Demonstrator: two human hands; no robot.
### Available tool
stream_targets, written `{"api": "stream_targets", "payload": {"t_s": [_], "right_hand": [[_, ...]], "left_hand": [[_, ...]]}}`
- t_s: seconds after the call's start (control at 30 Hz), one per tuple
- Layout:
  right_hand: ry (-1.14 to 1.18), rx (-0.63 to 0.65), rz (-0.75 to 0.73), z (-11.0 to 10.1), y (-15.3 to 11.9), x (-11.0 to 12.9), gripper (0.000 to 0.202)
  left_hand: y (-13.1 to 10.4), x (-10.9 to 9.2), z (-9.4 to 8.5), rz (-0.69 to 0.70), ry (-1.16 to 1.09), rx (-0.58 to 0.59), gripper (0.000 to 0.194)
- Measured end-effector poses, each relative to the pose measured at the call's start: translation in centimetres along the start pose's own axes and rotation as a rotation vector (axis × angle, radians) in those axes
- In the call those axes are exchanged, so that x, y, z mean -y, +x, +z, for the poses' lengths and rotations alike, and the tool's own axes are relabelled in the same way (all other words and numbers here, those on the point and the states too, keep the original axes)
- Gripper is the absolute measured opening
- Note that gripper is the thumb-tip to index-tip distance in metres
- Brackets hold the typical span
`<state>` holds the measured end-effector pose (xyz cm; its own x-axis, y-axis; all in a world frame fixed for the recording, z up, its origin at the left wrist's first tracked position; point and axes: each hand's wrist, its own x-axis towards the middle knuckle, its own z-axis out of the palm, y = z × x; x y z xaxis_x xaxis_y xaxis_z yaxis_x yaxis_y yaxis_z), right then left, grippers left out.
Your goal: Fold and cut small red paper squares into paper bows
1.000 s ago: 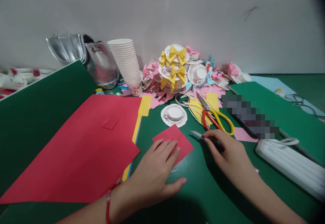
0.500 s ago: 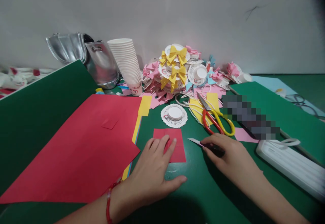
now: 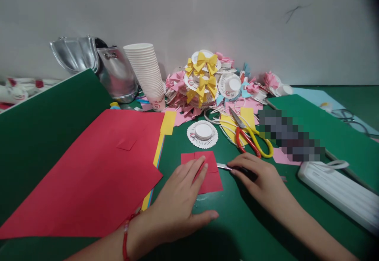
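My left hand (image 3: 185,192) lies flat with its fingers on a small red paper square (image 3: 211,182), thumb spread to the side. The square shows slits or creases near its top and right edges. In my right hand (image 3: 256,174) is a dark-handled craft knife (image 3: 224,166), its silver blade pointing left at the square's right edge. Whether the blade tip touches the paper is hard to tell. Just above the square sits a white fringed paper-cup disc (image 3: 203,133).
Large red sheets (image 3: 89,182) lie at the left beside a raised green board (image 3: 59,134). Behind stand stacked paper cups (image 3: 145,75) and a heap of bow-decorated discs (image 3: 204,79). Scissors (image 3: 251,134) and a white power strip (image 3: 340,198) are at the right.
The small red square has shifted slightly right and down and turned a little. My right hand has moved left, bringing the knife blade to the square's edge.
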<state>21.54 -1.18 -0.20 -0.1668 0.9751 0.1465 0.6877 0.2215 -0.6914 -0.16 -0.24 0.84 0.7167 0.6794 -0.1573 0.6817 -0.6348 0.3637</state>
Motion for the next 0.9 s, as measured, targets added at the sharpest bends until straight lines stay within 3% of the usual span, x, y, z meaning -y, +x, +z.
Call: {"api": "stream_targets", "payload": {"t_s": [0.17,0.4,0.7,0.9], "right_hand": [[0.007,0.006,-0.014,0.1,0.0,0.2,0.015],[-0.039,0.063,-0.031,0.1,-0.2,0.3,0.018],[-0.201,-0.068,0.076,-0.2,0.0,-1.1,0.015],[-0.238,-0.094,0.043,0.1,-0.1,-1.3,0.016]], "left_hand": [[0.0,0.1,0.1,-0.006,0.005,-0.013,0.08],[-0.1,0.0,0.0,0.045,0.019,-0.125,0.065],[-0.3,-0.4,0.0,0.17,0.065,-0.166,0.042],[-0.1,-0.7,-0.2,0.217,0.098,-0.139,0.042]]}}
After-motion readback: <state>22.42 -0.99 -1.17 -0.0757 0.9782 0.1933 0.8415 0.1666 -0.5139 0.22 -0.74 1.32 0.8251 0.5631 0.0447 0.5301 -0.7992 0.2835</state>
